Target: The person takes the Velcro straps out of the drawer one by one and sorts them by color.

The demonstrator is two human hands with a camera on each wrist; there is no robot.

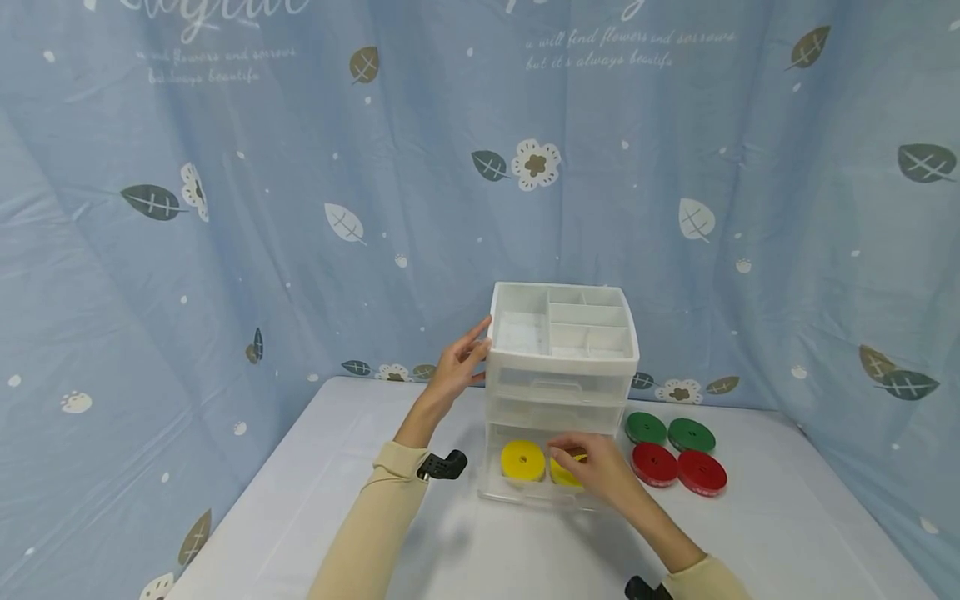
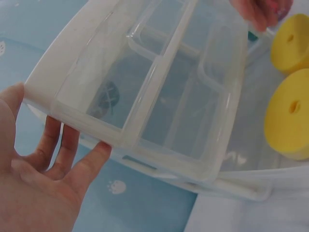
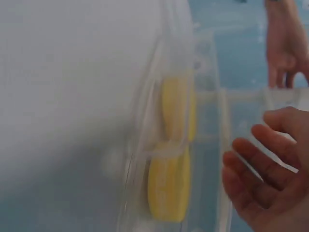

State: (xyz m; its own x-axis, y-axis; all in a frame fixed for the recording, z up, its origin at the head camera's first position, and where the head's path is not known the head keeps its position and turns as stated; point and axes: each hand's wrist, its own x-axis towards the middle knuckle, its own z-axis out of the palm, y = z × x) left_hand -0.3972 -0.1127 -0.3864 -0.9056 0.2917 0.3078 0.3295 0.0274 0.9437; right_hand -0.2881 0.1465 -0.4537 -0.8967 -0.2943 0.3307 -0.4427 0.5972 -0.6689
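Observation:
A white drawer unit [image 1: 561, 364] with see-through fronts stands on the table. Its bottom drawer [image 1: 528, 497] is pulled out, and two thick yellow discs [image 1: 522, 461] with small centre holes lie in it. My left hand [image 1: 456, 364] touches the unit's left side near the top; in the left wrist view its fingers [image 2: 87, 164] lie along the edge, fairly straight. Over the drawer, my right hand [image 1: 600, 468] partly hides the right-hand yellow disc [image 1: 564, 468]. In the right wrist view this hand's fingers [image 3: 260, 145] are loosely bent with nothing between them.
Two green discs [image 1: 692, 435] and two red discs [image 1: 702, 472] lie on the table right of the unit. A tray with compartments [image 1: 521, 321] forms the unit's top. Behind hangs a blue patterned curtain [image 1: 420, 167]; a white cloth [image 1: 322, 500] covers the table.

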